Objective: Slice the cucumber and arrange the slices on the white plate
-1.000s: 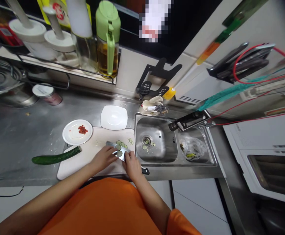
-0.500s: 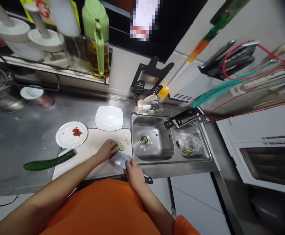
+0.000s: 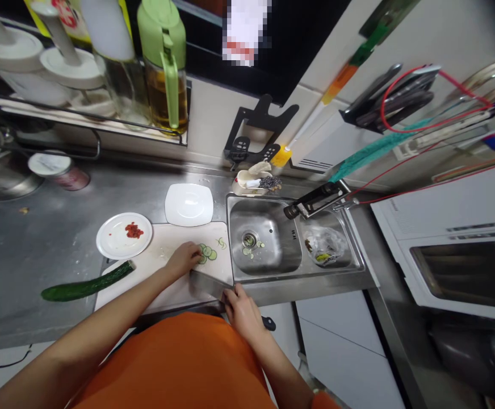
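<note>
My right hand (image 3: 244, 311) is closed around a kitchen knife; its wide blade (image 3: 207, 286) lies tilted over the front right of the white cutting board (image 3: 166, 292), and the black handle end (image 3: 268, 323) sticks out behind the hand. Bent fingers of my left hand (image 3: 183, 258) press onto cucumber slices (image 3: 207, 253) on the board, partly hiding them. Thin green peel strips (image 3: 221, 243) lie by the board's right edge. A whole cucumber (image 3: 86, 288) with one cut end rests across the board's left edge and the counter.
A round plate (image 3: 115, 236) with chopped red bits and a white square plate (image 3: 189, 204) stand behind the board. To the right is a double sink (image 3: 268, 267), with slices near its drain and a plastic bag (image 3: 326, 245) in the second basin. An oil bottle (image 3: 162, 68) stands on the shelf.
The knife and my right hand have moved right and slightly down, away from the slices. My left hand has shifted slightly left, and more of the slices show.
</note>
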Demonstrator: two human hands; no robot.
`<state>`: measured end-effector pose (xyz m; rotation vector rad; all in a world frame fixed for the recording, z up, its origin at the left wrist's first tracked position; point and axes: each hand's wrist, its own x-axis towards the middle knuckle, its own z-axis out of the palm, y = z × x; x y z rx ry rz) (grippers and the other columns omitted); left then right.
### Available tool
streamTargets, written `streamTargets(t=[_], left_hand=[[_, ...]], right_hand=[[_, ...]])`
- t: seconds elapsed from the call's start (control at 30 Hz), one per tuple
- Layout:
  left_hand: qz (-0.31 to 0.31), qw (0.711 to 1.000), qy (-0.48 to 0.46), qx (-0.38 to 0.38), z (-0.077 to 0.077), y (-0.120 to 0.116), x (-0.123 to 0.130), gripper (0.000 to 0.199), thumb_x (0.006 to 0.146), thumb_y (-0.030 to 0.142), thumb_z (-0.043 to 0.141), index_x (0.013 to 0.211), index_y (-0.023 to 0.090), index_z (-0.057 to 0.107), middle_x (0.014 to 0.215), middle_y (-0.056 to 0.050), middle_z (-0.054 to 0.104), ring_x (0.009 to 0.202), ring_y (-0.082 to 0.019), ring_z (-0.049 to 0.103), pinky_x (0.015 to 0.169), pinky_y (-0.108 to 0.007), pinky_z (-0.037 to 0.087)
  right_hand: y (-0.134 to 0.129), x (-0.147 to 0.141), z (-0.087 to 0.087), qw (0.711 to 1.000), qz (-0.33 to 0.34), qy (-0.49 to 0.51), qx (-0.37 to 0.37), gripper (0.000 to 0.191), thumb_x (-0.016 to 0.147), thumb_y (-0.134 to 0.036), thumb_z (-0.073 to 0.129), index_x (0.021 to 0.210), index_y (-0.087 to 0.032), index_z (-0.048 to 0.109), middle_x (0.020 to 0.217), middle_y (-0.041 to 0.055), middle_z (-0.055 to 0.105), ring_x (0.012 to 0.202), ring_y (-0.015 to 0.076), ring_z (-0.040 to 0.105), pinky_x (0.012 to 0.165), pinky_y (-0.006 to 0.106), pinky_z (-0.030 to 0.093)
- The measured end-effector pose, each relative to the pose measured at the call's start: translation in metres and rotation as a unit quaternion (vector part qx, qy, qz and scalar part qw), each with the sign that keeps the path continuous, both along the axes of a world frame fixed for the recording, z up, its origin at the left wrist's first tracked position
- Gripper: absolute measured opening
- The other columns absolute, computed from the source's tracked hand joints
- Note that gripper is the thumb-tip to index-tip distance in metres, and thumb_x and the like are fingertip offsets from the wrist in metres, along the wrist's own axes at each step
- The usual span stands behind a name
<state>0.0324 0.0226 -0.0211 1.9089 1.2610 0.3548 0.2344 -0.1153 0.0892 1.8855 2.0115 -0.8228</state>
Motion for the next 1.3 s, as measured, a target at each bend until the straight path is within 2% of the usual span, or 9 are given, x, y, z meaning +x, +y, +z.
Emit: streamTargets(t=[0.07, 0.2, 0.3, 0.4, 0.57, 0.73, 0.83, 1.03, 1.3], left_hand=[[0.048, 0.998, 0.019, -0.035, 0.010, -0.002, -0.010, 0.012, 0.076, 0.030, 0.057, 0.075, 0.020, 0.064, 0.074, -0.001, 0.062, 0.073, -0.016, 0.056, 0.070, -0.027, 0.041], [0.205, 0.973, 0.045, -0.095, 0.023, -0.006, -0.041, 0.018, 0.075, 0.035, 0.055, 0.080, 0.021, 0.065, 0.074, 0.001, 0.067, 0.069, -0.014, 0.059, 0.066, -0.025, 0.040], [0.254, 0.955, 0.050, -0.146, 0.024, -0.008, -0.060, 0.021, 0.074, 0.037, 0.054, 0.080, 0.020, 0.066, 0.065, 0.002, 0.066, 0.062, -0.014, 0.058, 0.061, -0.024, 0.039], [0.258, 0.951, 0.054, -0.163, 0.019, -0.009, -0.069, 0.021, 0.075, 0.036, 0.053, 0.080, 0.020, 0.067, 0.061, 0.002, 0.065, 0.061, -0.014, 0.059, 0.061, -0.024, 0.040], [0.249, 0.964, 0.066, -0.063, 0.009, -0.018, -0.069, 0.032, 0.074, 0.032, 0.054, 0.100, 0.018, 0.066, 0.081, -0.003, 0.069, 0.077, -0.017, 0.061, 0.072, -0.026, 0.043], [0.191, 0.978, 0.083, 0.018, 0.007, -0.030, -0.066, 0.028, 0.076, 0.028, 0.052, 0.098, 0.018, 0.065, 0.087, -0.006, 0.066, 0.084, -0.020, 0.058, 0.076, -0.029, 0.043], [0.206, 0.974, 0.083, 0.039, 0.002, -0.032, -0.066, 0.030, 0.076, 0.029, 0.051, 0.101, 0.017, 0.064, 0.089, -0.008, 0.065, 0.086, -0.021, 0.058, 0.080, -0.030, 0.044], [0.226, 0.970, 0.086, 0.037, -0.001, -0.036, -0.064, 0.031, 0.075, 0.029, 0.052, 0.100, 0.017, 0.066, 0.084, -0.007, 0.066, 0.082, -0.021, 0.059, 0.080, -0.030, 0.045], [0.259, 0.960, 0.104, 0.013, 0.007, -0.037, -0.058, 0.035, 0.072, 0.031, 0.054, 0.102, 0.017, 0.065, 0.084, -0.005, 0.068, 0.077, -0.019, 0.061, 0.073, -0.027, 0.045]], right_hand=[[-0.001, -0.004, -0.003, 0.999, -0.016, 0.032, -0.003, 0.025, 0.085, -0.019, 0.045, 0.106, -0.023, 0.057, 0.105, 0.0053, 0.052, 0.082, 0.0142, 0.057, 0.072, 0.022, 0.039], [0.004, -0.020, -0.018, 0.996, -0.038, 0.081, -0.004, 0.025, 0.085, -0.016, 0.043, 0.103, -0.020, 0.059, 0.103, 0.0063, 0.054, 0.089, 0.0140, 0.056, 0.077, 0.021, 0.040], [0.012, -0.039, -0.030, 0.996, -0.048, 0.080, -0.006, 0.027, 0.086, -0.016, 0.041, 0.107, -0.019, 0.058, 0.103, 0.0074, 0.056, 0.090, 0.0150, 0.056, 0.078, 0.022, 0.040], [0.022, -0.058, -0.035, 0.996, -0.055, 0.070, -0.004, 0.030, 0.087, -0.016, 0.038, 0.113, -0.019, 0.055, 0.102, 0.0086, 0.059, 0.093, 0.0169, 0.057, 0.079, 0.024, 0.039], [0.036, -0.079, -0.029, 0.997, -0.062, 0.039, -0.034, 0.035, 0.089, -0.017, 0.037, 0.123, -0.019, 0.047, 0.101, 0.0103, 0.062, 0.093, 0.0193, 0.059, 0.074, 0.026, 0.040], [0.043, -0.081, -0.021, 0.997, -0.044, -0.005, -0.068, 0.038, 0.089, -0.017, 0.038, 0.127, -0.019, 0.041, 0.097, 0.0120, 0.065, 0.090, 0.0224, 0.061, 0.069, 0.029, 0.042], [0.048, -0.077, -0.017, 0.997, -0.021, -0.015, -0.074, 0.038, 0.088, -0.015, 0.037, 0.126, -0.019, 0.041, 0.095, 0.0123, 0.065, 0.091, 0.0231, 0.062, 0.068, 0.029, 0.043], [0.058, -0.066, -0.017, 0.995, 0.026, -0.022, -0.090, 0.041, 0.083, -0.006, 0.037, 0.122, -0.018, 0.042, 0.094, 0.0125, 0.065, 0.093, 0.0229, 0.062, 0.069, 0.029, 0.044], [0.058, -0.065, -0.020, 0.992, 0.109, 0.018, -0.052, 0.051, 0.084, -0.007, 0.034, 0.135, -0.012, 0.029, 0.095, 0.0162, 0.064, 0.092, 0.0244, 0.062, 0.071, 0.031, 0.047]])
